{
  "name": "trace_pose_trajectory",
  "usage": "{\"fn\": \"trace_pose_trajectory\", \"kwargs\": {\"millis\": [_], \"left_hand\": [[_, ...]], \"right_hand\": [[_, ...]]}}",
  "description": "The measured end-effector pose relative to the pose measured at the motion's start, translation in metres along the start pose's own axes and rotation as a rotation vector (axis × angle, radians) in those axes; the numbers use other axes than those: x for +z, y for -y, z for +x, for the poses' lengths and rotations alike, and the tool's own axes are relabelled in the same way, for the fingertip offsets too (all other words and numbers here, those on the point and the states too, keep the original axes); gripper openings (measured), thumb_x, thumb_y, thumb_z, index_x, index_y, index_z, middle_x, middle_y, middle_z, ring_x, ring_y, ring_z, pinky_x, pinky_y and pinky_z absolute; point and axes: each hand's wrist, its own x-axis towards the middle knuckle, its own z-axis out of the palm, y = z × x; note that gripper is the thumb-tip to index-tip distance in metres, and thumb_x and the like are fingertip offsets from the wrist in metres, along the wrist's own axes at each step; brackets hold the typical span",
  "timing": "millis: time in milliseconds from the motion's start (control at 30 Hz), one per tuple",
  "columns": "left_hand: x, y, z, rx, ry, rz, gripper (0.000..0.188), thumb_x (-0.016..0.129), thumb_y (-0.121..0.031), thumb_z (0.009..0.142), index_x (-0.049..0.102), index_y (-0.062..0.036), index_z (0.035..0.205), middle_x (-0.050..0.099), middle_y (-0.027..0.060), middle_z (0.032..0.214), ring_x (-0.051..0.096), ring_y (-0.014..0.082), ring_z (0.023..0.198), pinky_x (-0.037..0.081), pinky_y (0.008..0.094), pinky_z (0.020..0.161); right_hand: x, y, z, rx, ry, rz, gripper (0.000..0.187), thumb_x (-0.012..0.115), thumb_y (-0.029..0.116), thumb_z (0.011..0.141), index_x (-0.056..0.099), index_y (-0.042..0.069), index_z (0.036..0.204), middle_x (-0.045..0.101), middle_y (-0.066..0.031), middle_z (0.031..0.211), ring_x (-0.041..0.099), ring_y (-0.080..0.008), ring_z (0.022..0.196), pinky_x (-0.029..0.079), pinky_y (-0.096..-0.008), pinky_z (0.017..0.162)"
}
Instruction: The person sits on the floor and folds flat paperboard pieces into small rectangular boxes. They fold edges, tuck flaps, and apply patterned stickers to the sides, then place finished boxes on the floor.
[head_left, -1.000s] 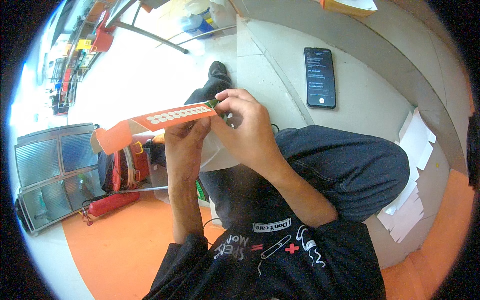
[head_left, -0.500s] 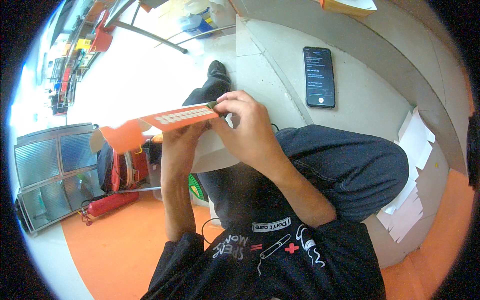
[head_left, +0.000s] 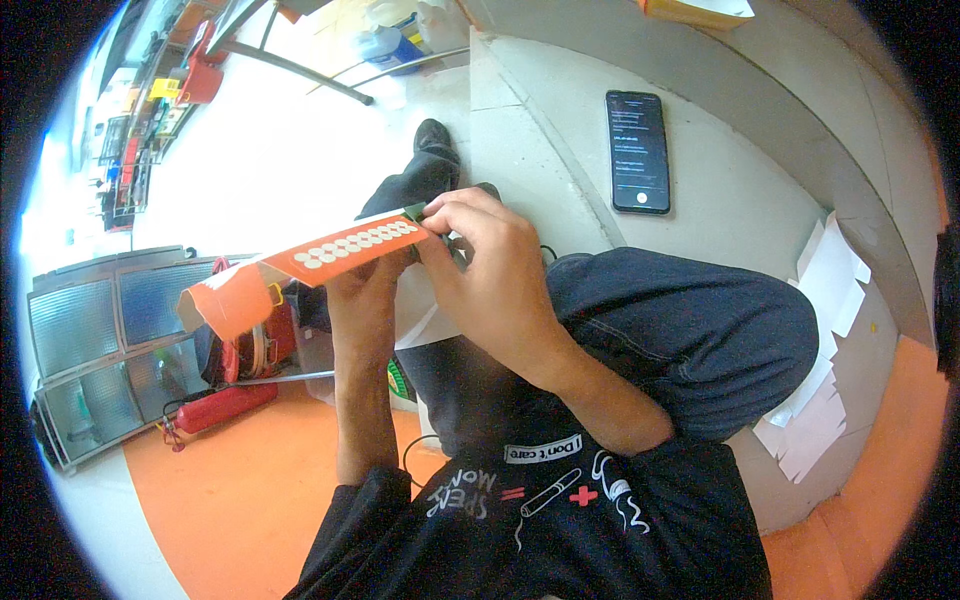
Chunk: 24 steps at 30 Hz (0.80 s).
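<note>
A folded orange card with rows of white dots is held up in front of me, its curled flap hanging at the left end. My left hand grips it from below, the fingers mostly hidden behind it. At the card's right end, my right hand pinches the edge between thumb and fingers, beside a small dark green patch. Whether that patch belongs to the card, I cannot tell. A white sheet-like surface shows below, between my wrists.
A phone with a lit screen lies on the pale tiles beyond my right knee. Torn white paper lies at the right. On the left are a red fire extinguisher and a glass-paned cabinet. A metal-legged frame stands ahead.
The card has tilted, its left end swinging lower and its dotted face turning more toward me. My right hand has shifted slightly; both hands keep their hold.
</note>
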Motion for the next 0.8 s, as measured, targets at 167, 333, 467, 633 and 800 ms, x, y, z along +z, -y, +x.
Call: {"fn": "trace_pose_trajectory", "kwargs": {"millis": [167,333,467,633,800], "left_hand": [[-0.004,0.002,-0.006,0.008,-0.039,0.109,0.012,0.061,-0.008,0.089,0.064,0.0013,0.097,0.065,0.0062,0.089,0.060,0.0131,0.081,0.048,0.0270,0.072],[-0.012,0.005,-0.005,0.068,0.001,0.070,0.014,0.063,-0.007,0.091,0.064,0.0024,0.101,0.066,0.0066,0.094,0.062,0.0126,0.087,0.048,0.0256,0.077],[-0.008,0.007,-0.007,0.201,-0.018,0.005,0.011,0.060,-0.004,0.092,0.062,0.0030,0.101,0.065,0.0066,0.094,0.061,0.0129,0.088,0.048,0.0264,0.078],[0.003,0.011,-0.008,0.245,-0.068,-0.056,0.011,0.057,-0.002,0.094,0.060,0.0030,0.103,0.065,0.0065,0.097,0.061,0.0130,0.091,0.049,0.0268,0.081],[0.000,0.015,-0.008,0.238,-0.050,-0.038,0.013,0.058,-0.002,0.094,0.060,0.0031,0.105,0.064,0.0065,0.101,0.060,0.0125,0.093,0.049,0.0261,0.081]], "right_hand": [[0.003,-0.001,-0.004,-0.042,-0.019,0.009,0.011,0.067,0.006,0.081,0.064,-0.005,0.080,0.065,-0.0197,0.090,0.066,-0.0333,0.085,0.051,-0.0366,0.074],[0.003,-0.001,-0.002,-0.054,0.047,0.057,0.015,0.066,0.013,0.083,0.064,-0.002,0.081,0.063,-0.0184,0.090,0.063,-0.0366,0.084,0.050,-0.0423,0.074],[0.001,0.001,0.000,-0.037,0.077,0.015,0.015,0.069,0.011,0.082,0.066,-0.004,0.081,0.066,-0.0165,0.086,0.066,-0.0304,0.079,0.051,-0.0351,0.070],[-0.002,0.004,-0.001,0.012,0.078,0.016,0.015,0.071,0.011,0.081,0.064,-0.003,0.080,0.064,-0.0147,0.080,0.064,-0.0286,0.075,0.049,-0.0340,0.066],[0.001,0.004,-0.002,0.010,0.049,0.078,0.015,0.070,0.012,0.080,0.062,0.000,0.078,0.061,-0.0155,0.082,0.062,-0.0338,0.076,0.049,-0.0397,0.066]]}}
